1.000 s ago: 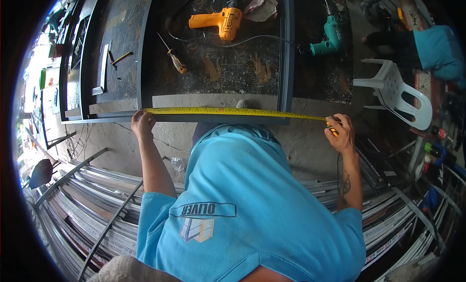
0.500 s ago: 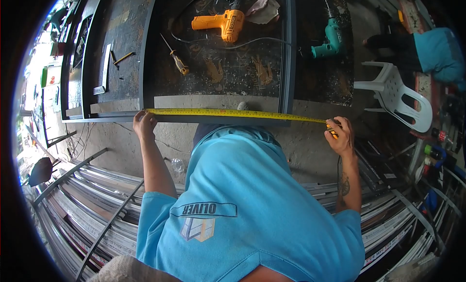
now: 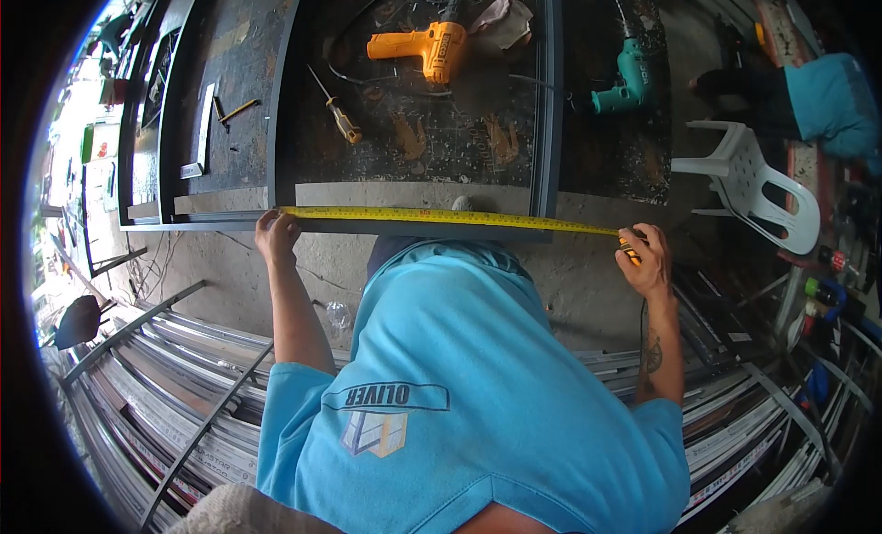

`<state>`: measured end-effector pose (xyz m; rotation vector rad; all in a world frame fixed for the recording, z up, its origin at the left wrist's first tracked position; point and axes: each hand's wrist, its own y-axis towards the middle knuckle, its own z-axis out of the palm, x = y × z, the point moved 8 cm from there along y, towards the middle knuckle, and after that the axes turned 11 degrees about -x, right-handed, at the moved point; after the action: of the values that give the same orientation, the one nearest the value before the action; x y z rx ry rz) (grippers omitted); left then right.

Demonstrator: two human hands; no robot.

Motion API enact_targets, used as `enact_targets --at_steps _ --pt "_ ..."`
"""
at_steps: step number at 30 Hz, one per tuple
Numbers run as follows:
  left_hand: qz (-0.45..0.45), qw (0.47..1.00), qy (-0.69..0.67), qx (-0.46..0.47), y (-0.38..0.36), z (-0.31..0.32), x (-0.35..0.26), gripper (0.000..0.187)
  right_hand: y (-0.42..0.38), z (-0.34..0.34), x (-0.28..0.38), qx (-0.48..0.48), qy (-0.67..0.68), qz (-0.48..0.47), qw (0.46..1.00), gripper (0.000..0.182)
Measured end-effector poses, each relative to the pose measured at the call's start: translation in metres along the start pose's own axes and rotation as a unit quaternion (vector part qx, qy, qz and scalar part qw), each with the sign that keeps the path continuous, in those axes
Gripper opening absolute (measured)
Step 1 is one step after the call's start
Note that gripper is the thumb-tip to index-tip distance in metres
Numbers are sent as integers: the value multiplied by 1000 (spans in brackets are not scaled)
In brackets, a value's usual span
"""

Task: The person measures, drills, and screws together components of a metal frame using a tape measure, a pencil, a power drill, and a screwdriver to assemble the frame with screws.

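Note:
A yellow tape measure [image 3: 413,215] is drawn out along the near rail of a dark grey metal frame [image 3: 367,228]. My left hand [image 3: 277,232] pinches the blade's end at a corner where an upright bar meets that rail. At the other end, beyond the frame's right bar, my right hand [image 3: 647,257] is wrapped round the tape case [image 3: 629,249], most of it hidden by the fingers. Between my hands the blade runs nearly straight, dipping slightly to the right.
On the dark worktable [image 3: 367,153] lie an orange drill [image 3: 423,49], a screwdriver [image 3: 336,107], a teal drill [image 3: 627,77] and a metal square [image 3: 199,134]. A white plastic chair [image 3: 758,180] stands right, near another person's blue sleeve [image 3: 831,107]. Metal profiles [image 3: 197,378] lie racked behind me.
The whole view has shifted very slightly. Both hands and the stretched tape stay in place along the frame.

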<state>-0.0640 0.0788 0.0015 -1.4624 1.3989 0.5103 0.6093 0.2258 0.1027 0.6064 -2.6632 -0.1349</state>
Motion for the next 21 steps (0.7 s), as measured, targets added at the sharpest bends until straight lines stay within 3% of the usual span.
enact_targets --at_steps 17,21 --pt "-17 1000 -4 10 8 1 9 40 -3 -4 5 -24 8 -20 999 36" --pt "-9 999 -27 20 3 5 8 40 -2 4 12 6 44 -12 999 40"
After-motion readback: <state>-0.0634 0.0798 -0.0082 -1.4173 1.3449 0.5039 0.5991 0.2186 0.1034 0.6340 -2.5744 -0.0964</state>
